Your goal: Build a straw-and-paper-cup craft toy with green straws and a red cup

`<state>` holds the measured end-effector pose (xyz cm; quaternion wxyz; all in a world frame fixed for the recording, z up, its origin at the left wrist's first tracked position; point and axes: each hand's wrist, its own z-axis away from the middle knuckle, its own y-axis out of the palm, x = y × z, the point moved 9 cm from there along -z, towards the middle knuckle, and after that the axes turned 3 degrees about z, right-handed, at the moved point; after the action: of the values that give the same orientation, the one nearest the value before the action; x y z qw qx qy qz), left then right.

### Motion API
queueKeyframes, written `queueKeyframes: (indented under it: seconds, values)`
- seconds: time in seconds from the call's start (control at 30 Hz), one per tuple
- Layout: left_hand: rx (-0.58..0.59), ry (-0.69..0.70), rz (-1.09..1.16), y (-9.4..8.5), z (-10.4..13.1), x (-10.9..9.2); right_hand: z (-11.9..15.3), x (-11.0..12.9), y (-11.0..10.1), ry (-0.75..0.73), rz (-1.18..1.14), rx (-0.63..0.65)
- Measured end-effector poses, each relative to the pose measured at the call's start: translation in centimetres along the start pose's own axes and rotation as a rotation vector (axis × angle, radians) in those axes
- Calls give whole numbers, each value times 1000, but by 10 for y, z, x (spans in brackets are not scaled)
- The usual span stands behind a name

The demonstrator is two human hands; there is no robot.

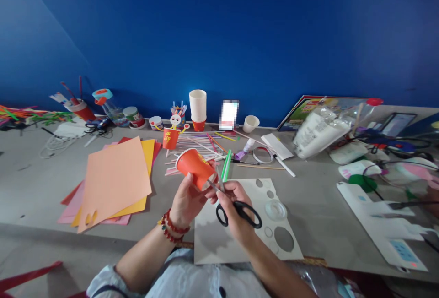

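Observation:
My left hand [190,199] is closed around an orange paper cup [195,166], tilted on its side with its white rim up and to the left. Black-handled scissors [240,214] are in my right hand [236,211], their blades parted at the bottom end of the cup. One blade touches or nearly touches that end; whether it has gone in cannot be made out. Below my hands lies a white card sheet [219,243] with round holes cut in it. A small clear round dish [275,209] rests on its right part.
Coloured paper sheets [115,179] are stacked at left. Behind stand a decorated orange cup figure [170,138], stacked white cups [198,105] and a lit phone screen [229,115]. Straws [197,142] lie scattered mid-table. A power strip [380,229] and bagged white cups [320,133] are at right.

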<state>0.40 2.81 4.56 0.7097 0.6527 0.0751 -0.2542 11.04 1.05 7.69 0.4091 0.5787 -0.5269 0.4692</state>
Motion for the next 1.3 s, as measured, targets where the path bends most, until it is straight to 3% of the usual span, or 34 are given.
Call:
queueKeyframes:
  seconds: [0.1,0.2,0.27,0.37,0.5,0.67,0.77,0.9,1.03,1.17,1.3]
  values:
    - [-153,-4,16,-9,0,-2,-3,24,1,-297,364,85]
    - [-314,-22,-8,-21,2,-4,0,45,12,-633,614,261]
    - [-347,-53,-43,-24,3,-5,2,49,16,-748,729,372]
    - [-332,-144,-80,-24,3,-1,-1,51,15,-793,823,445]
    - [-367,-252,-126,-30,6,4,-4,52,12,-773,822,460]
    - [-296,-137,-41,-18,3,5,-3,47,5,-680,581,377]
    - [-180,-12,-5,-3,0,2,-8,25,-8,-403,332,197]
    - [3,-5,-77,18,0,7,-5,-13,-12,43,-185,13]
    - [39,16,-81,19,1,9,-2,-21,0,230,-475,-61]
    - [71,-17,-21,14,-1,10,-1,-15,-1,186,-388,-64]
    - [9,-52,36,6,-1,3,-4,17,-12,-176,145,-14]
